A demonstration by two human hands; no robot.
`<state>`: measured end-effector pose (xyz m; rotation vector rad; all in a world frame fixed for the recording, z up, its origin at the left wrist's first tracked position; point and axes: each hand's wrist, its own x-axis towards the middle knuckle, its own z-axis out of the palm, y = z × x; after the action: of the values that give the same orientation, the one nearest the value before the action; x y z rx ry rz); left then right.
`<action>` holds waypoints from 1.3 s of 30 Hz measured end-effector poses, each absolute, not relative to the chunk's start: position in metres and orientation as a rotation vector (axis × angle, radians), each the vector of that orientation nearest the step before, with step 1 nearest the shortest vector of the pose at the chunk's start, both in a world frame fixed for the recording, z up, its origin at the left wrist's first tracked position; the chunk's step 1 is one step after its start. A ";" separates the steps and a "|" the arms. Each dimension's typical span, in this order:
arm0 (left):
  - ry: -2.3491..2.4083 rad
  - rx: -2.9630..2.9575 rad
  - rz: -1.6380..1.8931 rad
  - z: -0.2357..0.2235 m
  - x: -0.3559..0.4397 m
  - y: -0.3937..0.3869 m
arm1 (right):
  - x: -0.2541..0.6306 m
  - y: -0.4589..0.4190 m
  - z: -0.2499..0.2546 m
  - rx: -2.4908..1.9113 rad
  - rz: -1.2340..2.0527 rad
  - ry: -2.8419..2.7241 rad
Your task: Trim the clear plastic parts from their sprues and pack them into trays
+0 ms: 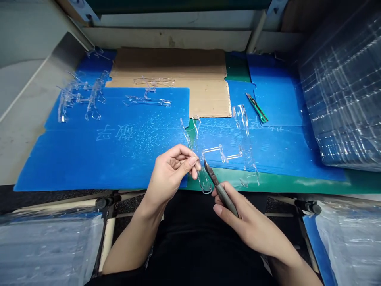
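Note:
Between finger and thumb, my left hand pinches one side of a clear plastic moulded part. A thin stepped runner joins that side to a longer clear piece on the right. My right hand is wrapped round the grey handles of side cutters. The cutter tips point up and left, close against the runner's left end beside my left fingertips. Whether the blades touch the plastic I cannot tell.
More clear parts lie at centre left, with a pile of them at far left. A green utility knife rests on the blue sheet. Cardboard covers the back. Stacked clear trays stand at right.

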<state>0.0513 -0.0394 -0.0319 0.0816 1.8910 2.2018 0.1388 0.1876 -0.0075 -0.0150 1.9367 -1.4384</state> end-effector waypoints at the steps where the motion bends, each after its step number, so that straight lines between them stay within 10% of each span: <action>1: 1.889 0.085 2.206 -0.033 0.051 -0.040 | 0.139 0.188 -0.008 -0.019 -1.426 1.935; 39: 1.797 0.068 2.230 -0.035 0.055 -0.040 | 0.128 0.186 -0.011 -0.136 -1.441 1.882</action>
<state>0.0549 -0.0405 -0.0351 0.0676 1.7969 2.2300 0.1279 0.1859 -0.0111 -0.1356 1.8823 -1.4411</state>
